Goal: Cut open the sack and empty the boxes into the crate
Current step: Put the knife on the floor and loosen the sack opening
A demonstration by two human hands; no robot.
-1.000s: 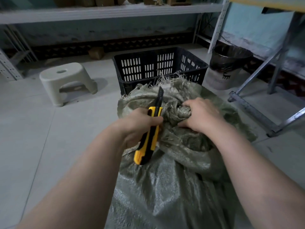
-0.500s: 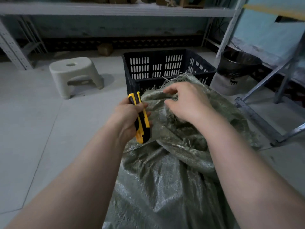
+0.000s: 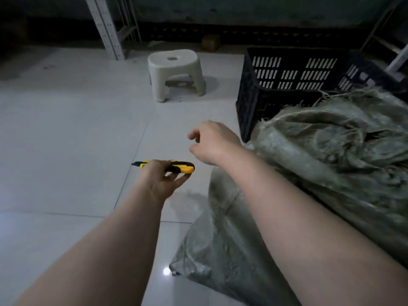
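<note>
Left hand (image 3: 162,181) low over floor (image 3: 66,151), fingers clamped on knife (image 3: 170,167), dark tip pointing left, away from sack (image 3: 331,162). Whether blade is out: cannot tell. Right hand (image 3: 212,141) empty, fingers half curled and apart, beside sack, not touching. Sack lies right, frayed mouth against crate (image 3: 287,69); mouth looks loose. No boxes visible. Likely step: put knife aside. Advice: retract blade first, lay knife flat, well apart from sack, then both hands to mouth.
</note>
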